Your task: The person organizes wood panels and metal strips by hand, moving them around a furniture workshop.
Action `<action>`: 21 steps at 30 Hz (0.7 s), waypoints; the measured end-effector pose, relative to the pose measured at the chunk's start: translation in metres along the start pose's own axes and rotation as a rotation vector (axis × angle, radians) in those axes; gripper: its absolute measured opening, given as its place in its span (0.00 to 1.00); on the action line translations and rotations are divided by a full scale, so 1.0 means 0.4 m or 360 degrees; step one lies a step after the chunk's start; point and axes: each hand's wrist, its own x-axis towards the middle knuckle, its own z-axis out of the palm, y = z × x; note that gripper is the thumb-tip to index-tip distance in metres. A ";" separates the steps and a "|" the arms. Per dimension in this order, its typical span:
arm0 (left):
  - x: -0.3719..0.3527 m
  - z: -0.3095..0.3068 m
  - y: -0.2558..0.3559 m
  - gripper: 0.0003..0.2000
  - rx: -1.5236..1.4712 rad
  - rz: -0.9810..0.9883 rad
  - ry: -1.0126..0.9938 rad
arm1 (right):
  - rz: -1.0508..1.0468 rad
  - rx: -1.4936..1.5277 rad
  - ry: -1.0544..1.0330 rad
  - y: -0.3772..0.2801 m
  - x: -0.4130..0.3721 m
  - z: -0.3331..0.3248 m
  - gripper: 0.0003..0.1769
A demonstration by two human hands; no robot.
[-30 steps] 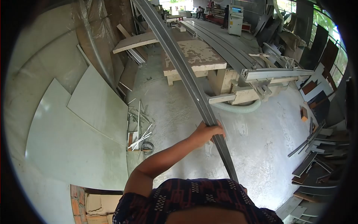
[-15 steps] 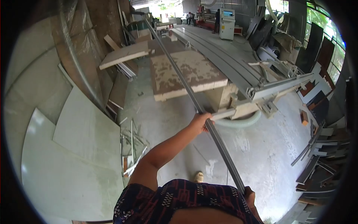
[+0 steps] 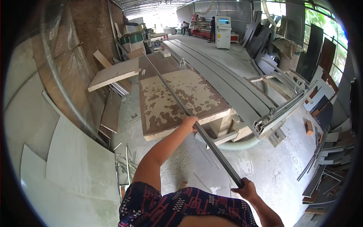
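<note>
A long, narrow grey metal bar (image 3: 216, 150) slants across the view from my body toward the far end of the saw table. My left hand (image 3: 190, 123) is closed around it partway along, just in front of the table's near edge. At the bar's near end, my right hand (image 3: 247, 190) grips it with the thumb stretched to one side. Beyond my left hand the bar runs over the worn, patchy tabletop (image 3: 159, 102). Its far tip appears to be over the brown rear part, though whether it touches cannot be seen.
A grooved sliding table (image 3: 227, 83) with a crosscut fence (image 3: 285, 111) stands to the right. Below is a ribbed hose (image 3: 238, 145). Pale sheets (image 3: 81, 155) lean at left; offcuts (image 3: 325, 178) pile up at right. A machine cabinet (image 3: 223, 32) and people are farther back.
The bar's far end has come down toward the rear tabletop. My right hand has moved forward from beside my body with the near end, and the view has tilted up.
</note>
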 end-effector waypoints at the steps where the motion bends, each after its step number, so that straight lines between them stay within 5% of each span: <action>1: 0.042 -0.013 0.013 0.11 -0.0001 0.0014 -0.0030 | 0.0082 -0.0065 -0.0136 -0.018 0.046 -0.001 0.30; 16: 0.531 -0.222 0.342 0.11 0.0770 -0.0019 0.0164 | 0.0131 0.0151 -0.0588 -0.367 0.636 0.108 0.31; 21: 0.629 -0.260 0.354 0.14 0.1149 0.0082 0.0134 | -0.0070 -0.0020 -0.0666 -0.411 0.708 0.123 0.42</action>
